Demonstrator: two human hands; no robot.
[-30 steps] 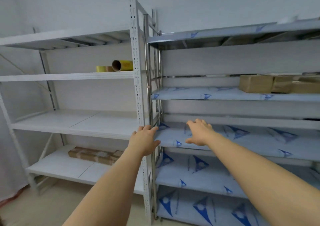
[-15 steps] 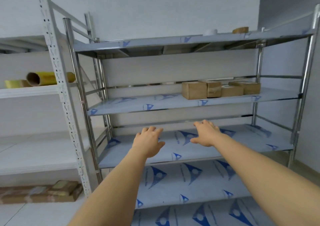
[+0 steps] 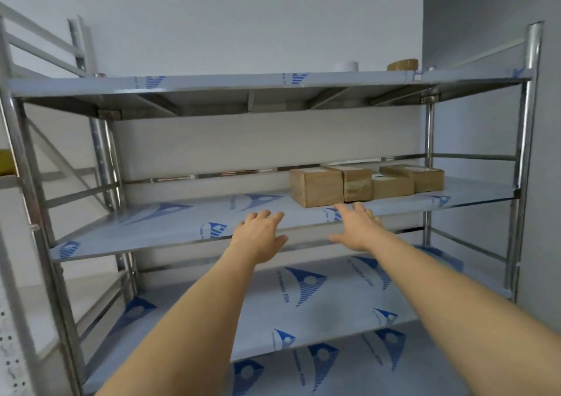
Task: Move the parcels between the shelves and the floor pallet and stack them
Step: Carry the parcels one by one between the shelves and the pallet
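Several brown cardboard parcels sit in a row on the middle steel shelf (image 3: 170,222) at its right half. The nearest parcel (image 3: 315,187) is the leftmost; a second parcel (image 3: 356,183) and others (image 3: 413,177) stand behind and right of it. My left hand (image 3: 261,238) is stretched out, fingers apart, at the shelf's front edge, left of and below the parcels. My right hand (image 3: 355,225) is also spread open, just below the front of the nearest parcel, touching nothing I can make out. The floor pallet is out of view.
The steel rack has a top shelf (image 3: 212,83) holding a white tape roll (image 3: 346,66) and a brown tape roll (image 3: 402,64). Lower shelves (image 3: 303,298) carry blue-printed film. A white rack (image 3: 9,183) stands at left; a wall closes the right side.
The view has swung right from the white rack to the steel rack and closer in. Both hands have risen from the lower shelf level to the parcel shelf's front edge.
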